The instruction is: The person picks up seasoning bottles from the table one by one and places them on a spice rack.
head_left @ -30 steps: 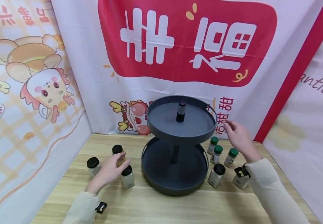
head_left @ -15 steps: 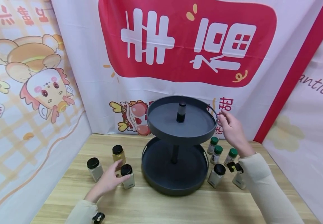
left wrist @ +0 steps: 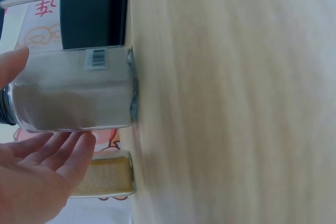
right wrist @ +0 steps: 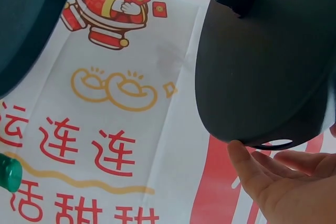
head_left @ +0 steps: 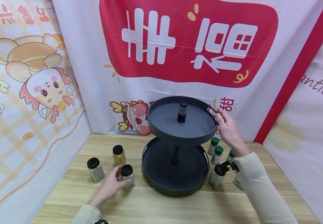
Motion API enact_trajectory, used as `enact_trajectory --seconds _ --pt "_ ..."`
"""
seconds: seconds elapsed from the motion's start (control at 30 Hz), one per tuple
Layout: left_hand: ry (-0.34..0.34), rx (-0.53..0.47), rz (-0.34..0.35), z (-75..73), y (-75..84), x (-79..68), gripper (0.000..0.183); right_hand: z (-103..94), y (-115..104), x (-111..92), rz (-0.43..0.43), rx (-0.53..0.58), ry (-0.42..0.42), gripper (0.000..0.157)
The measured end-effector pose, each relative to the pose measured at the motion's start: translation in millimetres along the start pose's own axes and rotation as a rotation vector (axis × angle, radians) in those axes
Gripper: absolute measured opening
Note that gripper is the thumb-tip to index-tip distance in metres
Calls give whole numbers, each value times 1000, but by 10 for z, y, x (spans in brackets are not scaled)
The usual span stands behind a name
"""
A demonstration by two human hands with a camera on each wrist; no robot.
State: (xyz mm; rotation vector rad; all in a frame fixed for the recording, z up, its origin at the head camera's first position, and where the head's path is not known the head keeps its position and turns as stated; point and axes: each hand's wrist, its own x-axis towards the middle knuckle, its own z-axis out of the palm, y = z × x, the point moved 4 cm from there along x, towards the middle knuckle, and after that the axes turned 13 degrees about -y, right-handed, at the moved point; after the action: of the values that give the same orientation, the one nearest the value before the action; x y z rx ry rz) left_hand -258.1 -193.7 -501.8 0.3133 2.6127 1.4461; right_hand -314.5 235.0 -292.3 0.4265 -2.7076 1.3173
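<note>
My left hand [head_left: 111,185] reaches round a square clear seasoning jar [head_left: 128,180] with a black lid and pale contents, standing on the table. In the left wrist view the thumb overlaps the jar [left wrist: 73,90], while straight fingers lie along its other side. A jar of yellow seasoning [head_left: 118,157] stands just behind. My right hand [head_left: 228,129] is at the rim of the upper tray of a dark grey two-tier turntable [head_left: 182,138], beside the handle cutout. From below, its extended fingers touch the outer wall of the upper tray [right wrist: 257,82].
Another pale jar [head_left: 95,171] stands at the left. Beneath my right arm are several green-capped bottles [head_left: 216,155] and a black-lidded jar [head_left: 216,178]; the sleeve partly hides one more jar [head_left: 238,183]. A printed cloth [head_left: 189,84] hangs behind the wooden table [head_left: 161,210].
My right hand has moved left and slightly down to the upper tray's rim. The left hand has moved down and right, from above the jars to around the front pale one.
</note>
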Motion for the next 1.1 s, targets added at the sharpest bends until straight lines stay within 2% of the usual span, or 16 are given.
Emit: enact_trajectory --seconds 0.23,0.4,0.7,1.1 --pt "14 -39 -20 52 -69 10 54 23 31 5 7 -6 -1 60" --pt "19 -69 -15 70 -55 15 54 29 54 4 22 16 -8 61" --pt "16 -94 -49 103 -113 73 51 29 68 11 10 2 3 58" --pt "21 -93 -60 106 -87 78 49 22 64 6 -4 -15 -12 60"
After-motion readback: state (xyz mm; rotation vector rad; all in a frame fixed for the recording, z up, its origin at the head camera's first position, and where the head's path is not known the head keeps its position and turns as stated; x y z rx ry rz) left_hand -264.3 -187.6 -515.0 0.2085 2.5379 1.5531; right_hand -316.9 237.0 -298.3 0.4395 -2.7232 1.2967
